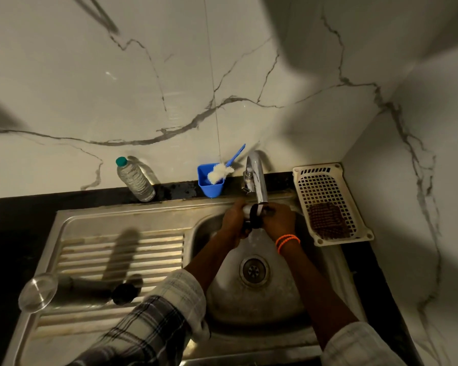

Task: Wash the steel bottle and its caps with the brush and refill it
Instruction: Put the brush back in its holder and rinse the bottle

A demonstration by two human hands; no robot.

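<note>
Steel bottle [72, 287] lying on drainboard, mouth pointing left, both hands [257, 219] gripping black cap [255, 216] under tap [258, 180]

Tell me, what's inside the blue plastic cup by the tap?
The blue plastic cup holds a white fluffy brush with a blue handle, leaning out toward the tap. The cup's bottom is hidden by the bristles.

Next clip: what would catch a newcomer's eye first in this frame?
Both hands, left hand and right hand, meet under the tap over the sink basin, holding a dark cap in the running water. Next, the blue-handled brush in its blue holder behind the sink, and the steel bottle lying on the drainboard, lower left.
</note>
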